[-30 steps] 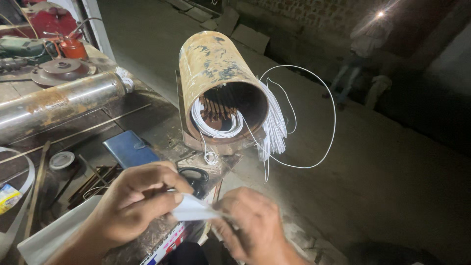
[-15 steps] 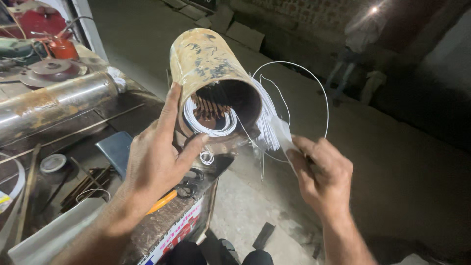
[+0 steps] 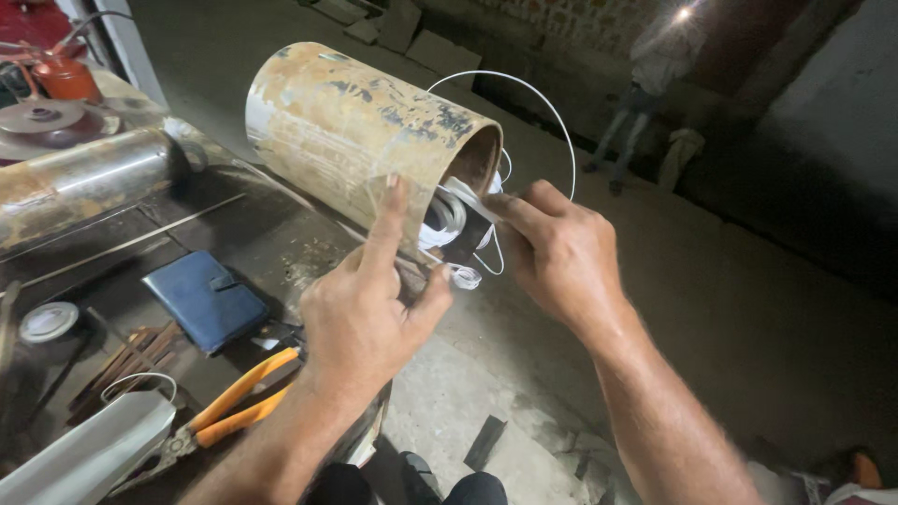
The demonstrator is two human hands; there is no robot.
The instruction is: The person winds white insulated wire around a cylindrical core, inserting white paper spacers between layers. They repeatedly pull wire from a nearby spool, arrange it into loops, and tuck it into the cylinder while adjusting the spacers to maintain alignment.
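A rusty steel cylinder [image 3: 355, 131], a motor housing, lies on its side at the bench edge with its open end facing right. White insulating strips and thin white wires [image 3: 449, 217] stick out of that opening, and one wire loops high above it. My left hand [image 3: 367, 309] rests against the rim, index finger up along the shell and thumb near the white bundle. My right hand [image 3: 559, 251] pinches a white paper strip [image 3: 468, 194] and holds it at the mouth of the cylinder.
On the bench [image 3: 234, 234] lie a dark blue wallet [image 3: 204, 297], orange-handled pliers [image 3: 224, 411], a shiny metal tube [image 3: 84, 182], a tape roll [image 3: 47, 321] and a white sheet [image 3: 84, 454]. A person [image 3: 655, 65] stands far off on the concrete floor.
My view has moved closer to the cylinder. My right hand has carried the white strip from out at the right up to the cylinder's mouth. My left hand stays on the rim.
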